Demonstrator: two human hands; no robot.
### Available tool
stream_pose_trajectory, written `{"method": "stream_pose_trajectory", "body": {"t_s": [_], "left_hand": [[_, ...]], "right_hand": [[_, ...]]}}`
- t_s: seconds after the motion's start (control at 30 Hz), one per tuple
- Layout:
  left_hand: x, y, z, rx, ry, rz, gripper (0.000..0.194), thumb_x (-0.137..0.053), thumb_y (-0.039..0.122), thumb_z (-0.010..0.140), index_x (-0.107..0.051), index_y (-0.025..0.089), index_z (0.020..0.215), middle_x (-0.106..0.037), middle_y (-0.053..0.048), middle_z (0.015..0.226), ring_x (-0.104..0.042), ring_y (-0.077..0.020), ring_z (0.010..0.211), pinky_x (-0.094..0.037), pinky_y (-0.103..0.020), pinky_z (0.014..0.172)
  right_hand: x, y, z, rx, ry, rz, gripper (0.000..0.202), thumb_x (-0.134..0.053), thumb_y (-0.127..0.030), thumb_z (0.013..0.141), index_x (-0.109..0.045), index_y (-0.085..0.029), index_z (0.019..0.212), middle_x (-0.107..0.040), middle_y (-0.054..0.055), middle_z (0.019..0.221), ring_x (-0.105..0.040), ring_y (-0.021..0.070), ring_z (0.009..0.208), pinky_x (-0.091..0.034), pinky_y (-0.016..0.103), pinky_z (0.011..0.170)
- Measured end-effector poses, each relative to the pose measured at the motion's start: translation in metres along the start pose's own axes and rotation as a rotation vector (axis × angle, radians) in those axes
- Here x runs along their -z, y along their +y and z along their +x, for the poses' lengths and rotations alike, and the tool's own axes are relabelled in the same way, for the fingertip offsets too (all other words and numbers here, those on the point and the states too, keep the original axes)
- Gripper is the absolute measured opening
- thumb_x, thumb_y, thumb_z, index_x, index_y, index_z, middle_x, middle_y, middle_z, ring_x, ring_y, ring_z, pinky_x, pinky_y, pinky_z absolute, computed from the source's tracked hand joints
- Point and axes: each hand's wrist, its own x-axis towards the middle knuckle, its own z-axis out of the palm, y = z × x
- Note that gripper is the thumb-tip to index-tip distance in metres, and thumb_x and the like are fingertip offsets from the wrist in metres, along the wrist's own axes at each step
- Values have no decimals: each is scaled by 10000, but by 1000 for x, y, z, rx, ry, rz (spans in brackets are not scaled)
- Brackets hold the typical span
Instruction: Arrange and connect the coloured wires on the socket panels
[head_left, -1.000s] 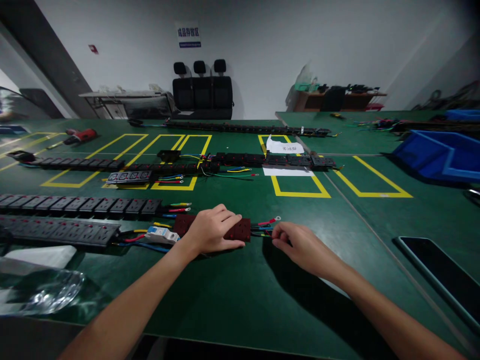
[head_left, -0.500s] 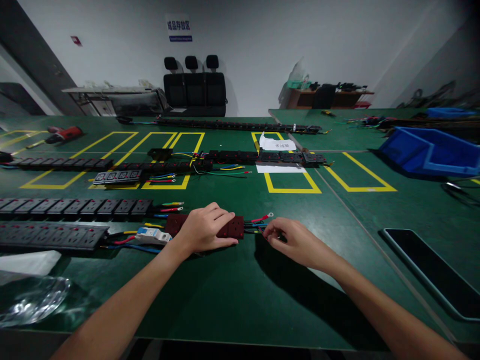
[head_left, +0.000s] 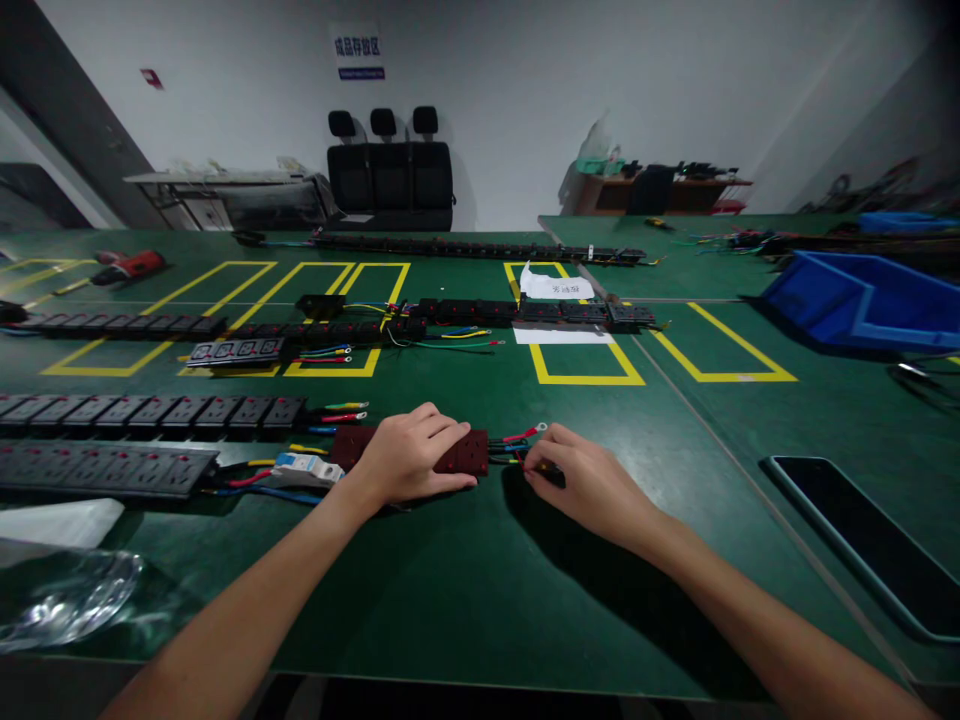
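Note:
My left hand (head_left: pixel 411 455) lies over a dark red socket strip (head_left: pixel 471 453), thumb along its near side and fingers across its top, holding it on the table. Wires come out of the strip's right end, one of them a red wire (head_left: pixel 517 437) with a ring terminal. At these wires my right hand (head_left: pixel 581 475) is closed in a pinch on a wire end; the fingertips hide most of it. Left of the strip are a small white-and-blue breaker (head_left: pixel 306 470) and two black socket strips, a nearer one (head_left: pixel 105 472) and a farther one (head_left: pixel 150 413).
A phone (head_left: pixel 862 540) lies at the right, with a blue bin (head_left: pixel 862 300) beyond it. More socket strips (head_left: pixel 525 312) cross the green table (head_left: pixel 450 590) farther back, near a paper label (head_left: pixel 555 285). A red power drill (head_left: pixel 131 268) and clear plastic (head_left: pixel 67 590) are at the left.
My right hand has shifted very slightly at the wire ends, its fingers still pinched. My left hand stays in place on the dark red strip.

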Motion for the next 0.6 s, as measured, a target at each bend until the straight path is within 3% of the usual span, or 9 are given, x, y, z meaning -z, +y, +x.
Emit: {"method": "stream_pose_trajectory", "body": {"t_s": [0.2,0.6], "left_hand": [[1,0,0,15,-2,-9,576,-684,613,898,-695,122,1200,-757,-124,1082,-671,-270,947,-581,-384,765],[0,-1,-1,14,1,-13,581,-664,617,910,-698,125,1218,-755,-129,1077,-671,-265,949,-587,-380,760]], "right_hand": [[-2,4,0,92,67,-93,147,-577,-163,950,-709,-224,976,-655,67,998,-643,199,863,-481,305,699],[9,7,-1,275,62,-209,225,-530,-206,1017,-743,-231,1083,-672,99,1077,-627,226,955,-518,331,719]]}}
